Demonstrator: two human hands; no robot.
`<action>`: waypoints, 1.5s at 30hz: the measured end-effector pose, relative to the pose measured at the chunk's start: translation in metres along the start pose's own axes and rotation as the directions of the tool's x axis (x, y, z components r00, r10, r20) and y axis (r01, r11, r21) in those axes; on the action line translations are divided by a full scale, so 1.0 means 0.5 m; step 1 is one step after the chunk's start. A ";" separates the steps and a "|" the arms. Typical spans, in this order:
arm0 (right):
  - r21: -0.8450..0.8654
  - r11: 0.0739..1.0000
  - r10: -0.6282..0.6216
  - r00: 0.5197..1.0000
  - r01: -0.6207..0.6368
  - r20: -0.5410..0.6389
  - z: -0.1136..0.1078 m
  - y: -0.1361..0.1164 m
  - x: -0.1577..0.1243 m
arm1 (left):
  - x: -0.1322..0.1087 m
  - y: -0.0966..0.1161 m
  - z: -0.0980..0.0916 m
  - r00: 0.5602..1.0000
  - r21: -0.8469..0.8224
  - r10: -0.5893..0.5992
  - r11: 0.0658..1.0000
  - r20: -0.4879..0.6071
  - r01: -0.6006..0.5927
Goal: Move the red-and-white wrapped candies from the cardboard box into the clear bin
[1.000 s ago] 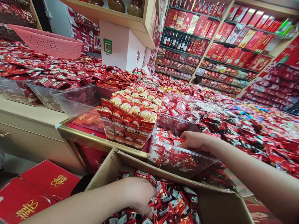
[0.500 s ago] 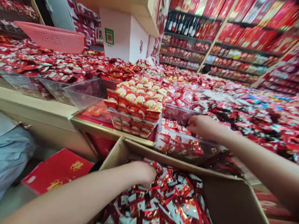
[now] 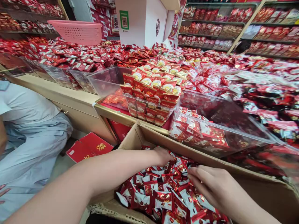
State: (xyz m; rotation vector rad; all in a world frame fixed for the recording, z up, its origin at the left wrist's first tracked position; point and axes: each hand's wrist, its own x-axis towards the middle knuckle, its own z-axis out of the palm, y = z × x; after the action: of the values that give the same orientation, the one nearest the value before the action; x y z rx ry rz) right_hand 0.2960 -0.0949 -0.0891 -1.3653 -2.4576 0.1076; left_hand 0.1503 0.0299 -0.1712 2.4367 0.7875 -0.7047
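A cardboard box (image 3: 261, 183) full of red-and-white wrapped candies (image 3: 163, 200) stands below me. My left hand (image 3: 163, 156) is down among the candies near the box's far side. Its fingers curl on wrappers, and the tips are partly hidden. Over the right part of the pile hovers my right hand (image 3: 207, 183), fingers loosely bent and slightly apart, nothing visible in them. Beyond the box's far wall, a clear plastic bin (image 3: 243, 140) holds similar wrapped candies in its left part. Beside it are stacked red durian candy packets (image 3: 151, 93).
A person in pale clothes (image 3: 35, 124) crouches at the left by the counter. A red printed box (image 3: 90, 146) lies on the floor. A pink basket (image 3: 78, 32) rests on heaped packets at the back, next to a white pillar (image 3: 133, 23). Stocked shelves (image 3: 210, 29) line the back.
My right hand has moved from the clear bin back into the cardboard box. My left hand stays among the candies. The view has tilted down and swung left, showing more of the crouching person.
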 end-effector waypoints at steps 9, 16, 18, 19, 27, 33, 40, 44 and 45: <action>-0.063 0.940 0.326 0.832 -0.334 0.449 0.066 0.042 -0.023 | -0.015 0.030 -0.045 0.999 0.014 0.015 1.000 0.037 -0.015; -0.050 0.910 0.365 0.739 -0.411 0.566 0.075 0.042 -0.033 | -0.026 0.010 -0.026 0.943 0.154 -0.208 0.973 0.261 0.172; -0.049 0.909 0.367 0.740 -0.414 0.564 0.076 0.045 -0.035 | -0.023 0.009 -0.018 0.929 0.161 -0.219 0.971 0.297 0.177; -0.044 0.910 0.364 0.746 -0.412 0.558 0.076 0.046 -0.036 | -0.022 0.009 -0.019 0.927 0.161 -0.220 0.971 0.303 0.177; 0.157 0.840 0.417 0.803 -0.519 0.426 0.066 0.041 -0.027 | -0.081 0.004 -0.118 0.983 -0.080 0.041 0.996 0.179 -0.027; 0.661 0.419 0.423 0.778 -0.622 0.464 0.054 0.029 -0.008 | -0.091 0.027 -0.119 0.948 -0.509 0.257 0.851 0.187 -0.130; 0.792 0.016 0.430 0.719 -0.611 0.546 0.044 0.022 -0.002 | -0.084 0.018 -0.108 0.904 -0.744 0.406 0.643 0.133 -0.179; 0.793 -0.025 0.412 0.717 -0.609 0.563 0.033 0.012 0.004 | -0.083 0.011 -0.108 0.875 -0.743 0.472 0.625 0.114 -0.240; 0.797 -0.026 0.412 0.720 -0.603 0.559 0.031 0.011 0.005 | -0.084 0.010 -0.109 0.874 -0.720 0.475 0.642 0.104 -0.263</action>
State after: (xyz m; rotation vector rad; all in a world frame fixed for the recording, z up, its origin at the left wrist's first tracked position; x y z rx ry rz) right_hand 0.2943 -0.0887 -0.1046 -1.4242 -1.0786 1.7125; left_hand 0.1416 0.0413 -0.1039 1.6677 0.3070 -0.4614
